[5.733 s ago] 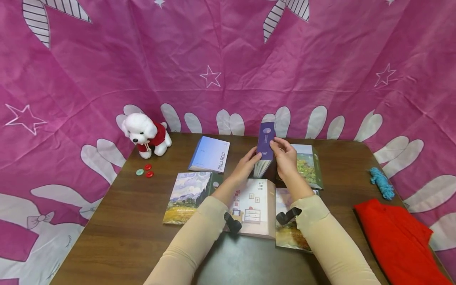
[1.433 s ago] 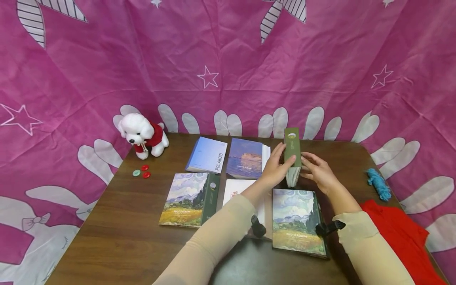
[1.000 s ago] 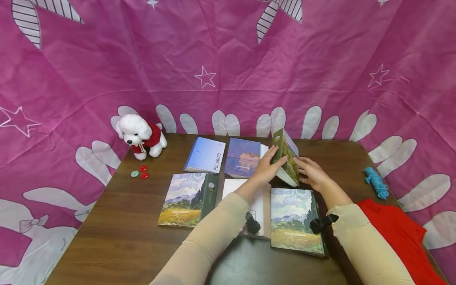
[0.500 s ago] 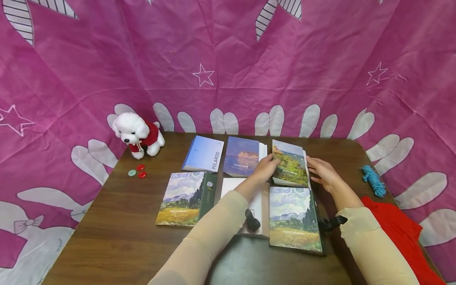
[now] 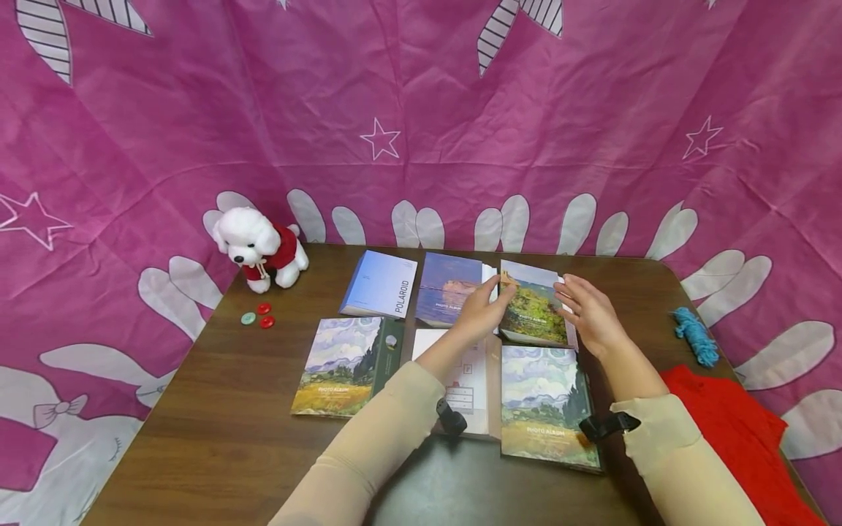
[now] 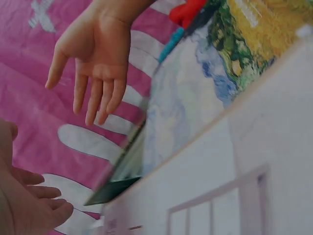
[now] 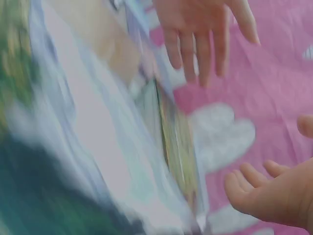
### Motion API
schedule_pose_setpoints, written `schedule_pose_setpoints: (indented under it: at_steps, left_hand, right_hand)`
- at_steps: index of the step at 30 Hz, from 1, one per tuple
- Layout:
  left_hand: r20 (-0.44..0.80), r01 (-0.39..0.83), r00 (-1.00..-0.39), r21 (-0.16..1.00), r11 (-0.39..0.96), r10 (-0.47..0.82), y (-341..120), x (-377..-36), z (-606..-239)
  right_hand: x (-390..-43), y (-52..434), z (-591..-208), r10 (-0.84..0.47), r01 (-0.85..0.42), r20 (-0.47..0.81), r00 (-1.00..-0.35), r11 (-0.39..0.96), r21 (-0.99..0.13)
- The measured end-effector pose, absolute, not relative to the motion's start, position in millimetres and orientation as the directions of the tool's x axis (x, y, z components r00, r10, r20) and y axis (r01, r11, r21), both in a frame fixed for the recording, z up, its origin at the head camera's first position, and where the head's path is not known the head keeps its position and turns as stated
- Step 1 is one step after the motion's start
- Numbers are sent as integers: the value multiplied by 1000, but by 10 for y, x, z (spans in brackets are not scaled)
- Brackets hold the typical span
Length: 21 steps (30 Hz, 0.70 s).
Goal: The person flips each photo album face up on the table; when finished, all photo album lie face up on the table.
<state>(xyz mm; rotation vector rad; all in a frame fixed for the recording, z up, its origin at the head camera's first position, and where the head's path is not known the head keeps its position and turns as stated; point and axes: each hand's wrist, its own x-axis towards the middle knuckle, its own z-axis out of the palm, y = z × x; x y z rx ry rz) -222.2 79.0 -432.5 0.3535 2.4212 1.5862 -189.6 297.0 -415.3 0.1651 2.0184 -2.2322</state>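
6 photo albums now lie flat on the counter (image 5: 217, 409), in 2 rows of 3. The green landscape album (image 5: 533, 313) is the one that changed: 1.4 s ago it stood upright on its edge between the two hands, 1.0 s ago it was tilting, and now it lies flat with its cover up, at the right end of the back row. It is just beside the blue sea album (image 5: 449, 298) and directly behind the front right album (image 5: 546, 404) with the swirling sky. I judge that the laying down of this album is finished and the hands are leaving it.

The left hand (image 5: 482, 313) has its fingers relaxed and spread at the left edge of the green landscape album; it seems to touch the edge lightly, but the head view is too small to be sure. The right hand (image 5: 590, 313) is over the right edge, with straight fingers and nothing held. In the left wrist view both hands (image 6: 95, 54) appear with loose, empty fingers, and the right wrist view is blurred.

The album's cover shows a green and yellow painted field under a pale sky, with small white letters. Its white page edges show on the right side, and it looks thick and stiff.
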Motion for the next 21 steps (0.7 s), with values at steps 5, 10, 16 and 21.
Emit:
schedule_pose_setpoints:
  at_steps: [5, 10, 16, 21]
  left_hand:
    - [-10, 142, -937, 903, 406, 349, 677, -2132, -4249]
    - [-10, 167, -918, 896, 411, 396, 479, -2035, -4229]
    - [-11, 165, -934, 872, 461, 356, 165, -1965, -4279]
    - [20, 182, -949, 849, 496, 314, -91, -1924, -4331]
  right_hand:
    - [-1779, 2602, -4179, -21, 149, -148, -989, -164, -975]
    - [-1729, 2284, -4301, -50, 134, -127, -991, -184, -974]
    - [-1681, 2019, -4404, -12, 130, -130, -991, -190, -973]
    - [-1620, 1789, -4394, -12, 161, -161, -987, -153, -975]
